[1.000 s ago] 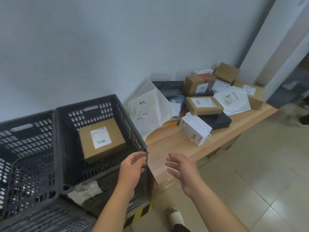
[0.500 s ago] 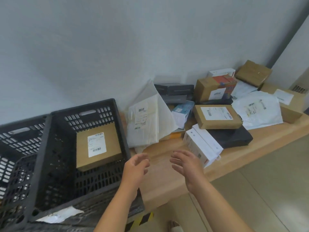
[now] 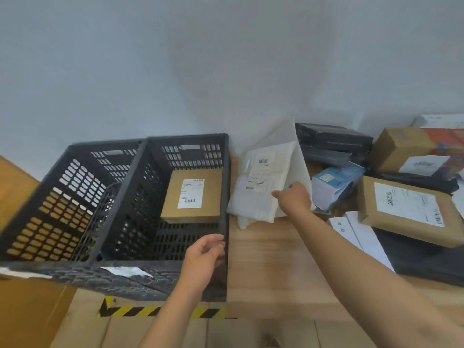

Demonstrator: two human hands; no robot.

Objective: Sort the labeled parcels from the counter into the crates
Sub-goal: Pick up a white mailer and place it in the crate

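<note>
Fingers of the right hand [image 3: 293, 199] are curled at the right edge of the mailer [image 3: 258, 187]; a real pinch cannot be confirmed. The left hand [image 3: 204, 254] is relaxed by the crate [image 3: 224, 184] rim. The edge should be pinched deeply and lifted flat. The mailer is leaned on the wall [image 3: 226, 71] just beside the crate, long axis rising wallward, label [image 3: 261, 172] facing outward

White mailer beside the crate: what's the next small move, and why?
Probably close the right hand on the white mailer and lift it clear. The hand lies on its right edge; whether the grip has closed is unclear. The right crate beside it holds one brown box, with room left.
</note>
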